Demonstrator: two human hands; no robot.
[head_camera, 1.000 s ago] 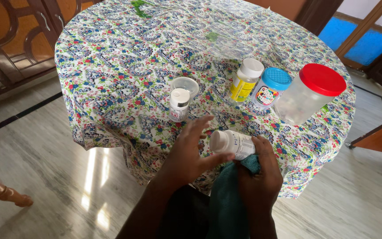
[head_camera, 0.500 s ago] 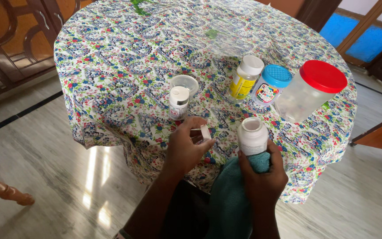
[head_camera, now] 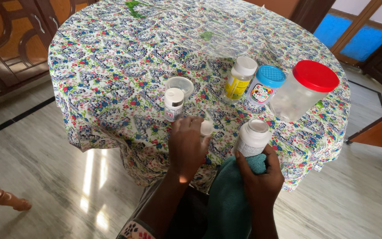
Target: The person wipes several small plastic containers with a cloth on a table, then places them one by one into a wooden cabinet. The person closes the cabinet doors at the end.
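My right hand (head_camera: 260, 182) grips an open white bottle (head_camera: 252, 137) upright at the near edge of the round table (head_camera: 111, 66), with a teal cloth (head_camera: 232, 194) bunched under it. My left hand (head_camera: 186, 146) holds the bottle's small white cap (head_camera: 206, 128) just above the flowered tablecloth, left of the bottle.
On the table stand a small white capped bottle (head_camera: 173, 104), a clear shallow lid (head_camera: 180, 85), a yellow-labelled bottle (head_camera: 238, 79), a blue-lidded jar (head_camera: 264, 86) and a clear jar with a red lid (head_camera: 304, 90). A wooden door (head_camera: 9, 35) is at the left.
The bottle was tipped on its side with the cap on. It now stands upright and open, and my left hand has taken the cap off and carried it left toward the cloth.
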